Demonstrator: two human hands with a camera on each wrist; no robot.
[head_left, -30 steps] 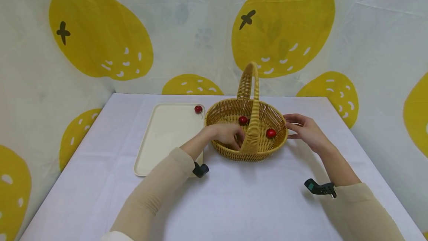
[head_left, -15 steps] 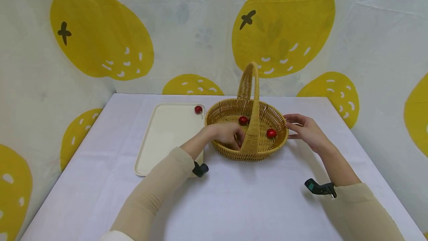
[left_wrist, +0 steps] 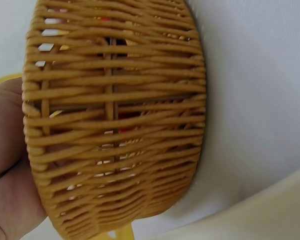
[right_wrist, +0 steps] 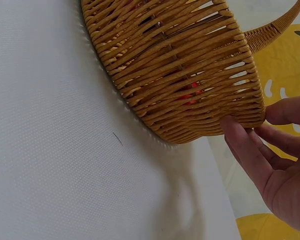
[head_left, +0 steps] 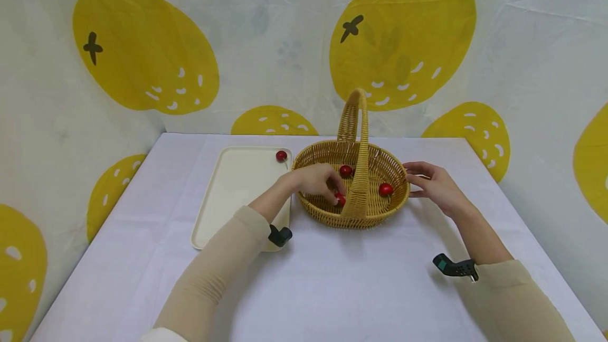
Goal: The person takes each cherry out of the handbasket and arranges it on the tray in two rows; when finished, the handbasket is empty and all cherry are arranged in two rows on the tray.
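Note:
The left hand (head_left: 319,181) reaches over the near-left rim of a wicker basket (head_left: 328,219) and pinches a red cherry (head_left: 339,199) low inside it, just left of the handle. Two more cherries lie in the basket: one cherry (head_left: 345,171) behind that hand, another cherry (head_left: 386,189) right of the handle. In the left wrist view, the basket's woven wall (left_wrist: 120,120) hides the fingertips. The right hand (head_left: 439,189) touches the basket's right rim from outside, its fingers fairly straight; the right wrist view shows fingertips (right_wrist: 232,125) against the wicker.
A cream tray (head_left: 228,199) lies left of the basket, with one stemmed cherry (head_left: 282,156) at its far right corner. The basket's tall arched handle (head_left: 362,157) rises across its middle. A white cloth (head_left: 361,289) covers the table, and a fruit-patterned curtain (head_left: 294,57) hangs behind.
The left hand has lifted slightly and drawn back leftward; the cherry between its fingers now shows clearly. The right hand and the basket have stayed in place.

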